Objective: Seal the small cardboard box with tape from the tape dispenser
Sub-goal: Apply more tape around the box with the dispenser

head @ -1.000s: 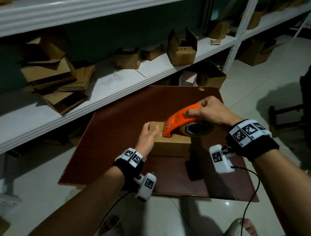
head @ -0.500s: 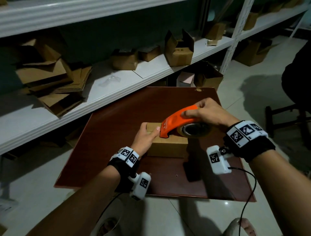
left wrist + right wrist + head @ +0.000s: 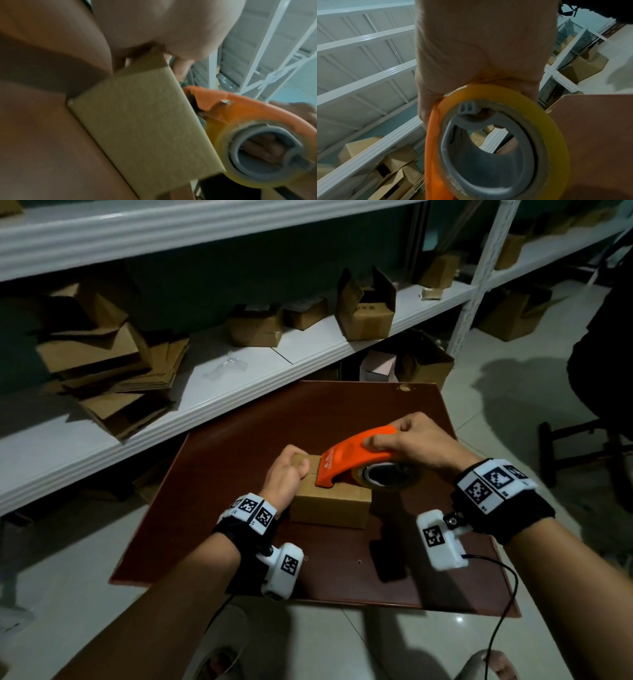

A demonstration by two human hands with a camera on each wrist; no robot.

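A small brown cardboard box (image 3: pixel 330 506) stands on a dark red table (image 3: pixel 239 446). My left hand (image 3: pixel 289 474) grips its left end, thumb on top and fingers round the far corner; the left wrist view shows the box (image 3: pixel 145 129) side close up. My right hand (image 3: pixel 421 441) holds the orange tape dispenser (image 3: pixel 356 455) by its top. The dispenser's front edge lies on the box top near my left thumb. Its yellowish tape roll (image 3: pixel 513 135) on a grey hub fills the right wrist view, and the dispenser (image 3: pixel 240 115) shows beside the box in the left wrist view.
White metal shelving (image 3: pixel 239 378) runs behind the table, holding flattened cartons (image 3: pixel 109 371) and several open boxes (image 3: pixel 366 306). More boxes sit under the shelf at the table's far edge. A dark stool (image 3: pixel 582 446) and a person in black stand on the right.
The dispenser's front edge has slid left along the box top toward my left hand. My left thumb has shifted from lying on the top to curling at the left end.
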